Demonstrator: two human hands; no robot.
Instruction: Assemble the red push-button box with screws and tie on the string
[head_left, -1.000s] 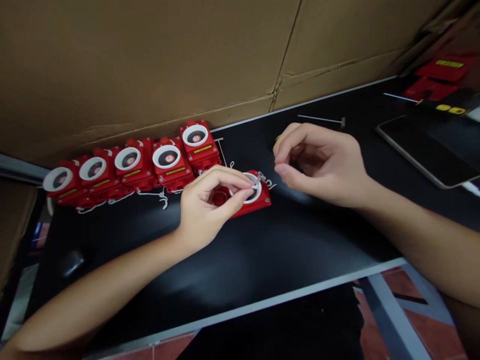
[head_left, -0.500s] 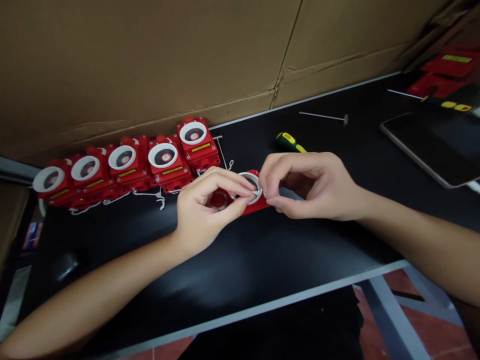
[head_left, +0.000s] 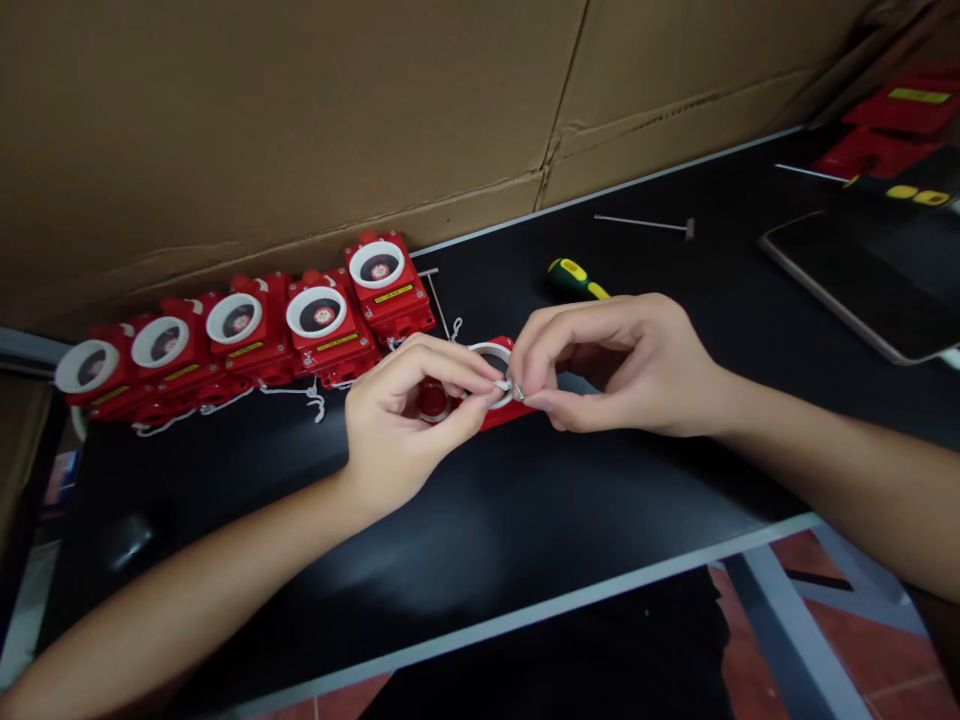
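My left hand (head_left: pixel 397 425) is closed in a pinch on the end of a white cord (head_left: pixel 502 385). Fingertip to fingertip with it, my right hand (head_left: pixel 622 365) pinches a small shiny metal piece (head_left: pixel 519 393), perhaps a screw, right at the cord's end. Beneath both hands lies a red box (head_left: pixel 499 415) with a white ring (head_left: pixel 480 350) on its face, partly hidden by my fingers. A round red part (head_left: pixel 433 400) shows through the gap between my left thumb and forefinger.
Several red boxes (head_left: pixel 330 325) with white rings and cords stand in a row at the left back. A T-handled tool (head_left: pixel 439 300), a green-yellow screwdriver (head_left: pixel 574 278), another T-shaped tool (head_left: pixel 649 224) and a tablet-like device (head_left: pixel 862 290) lie on the black table (head_left: pixel 465 540). Cardboard (head_left: pixel 300 110) rises behind.
My hands hold nearly the same pose. The small metal piece between the right fingertips now shows and meets the cord's end. The whole view has shifted slightly.
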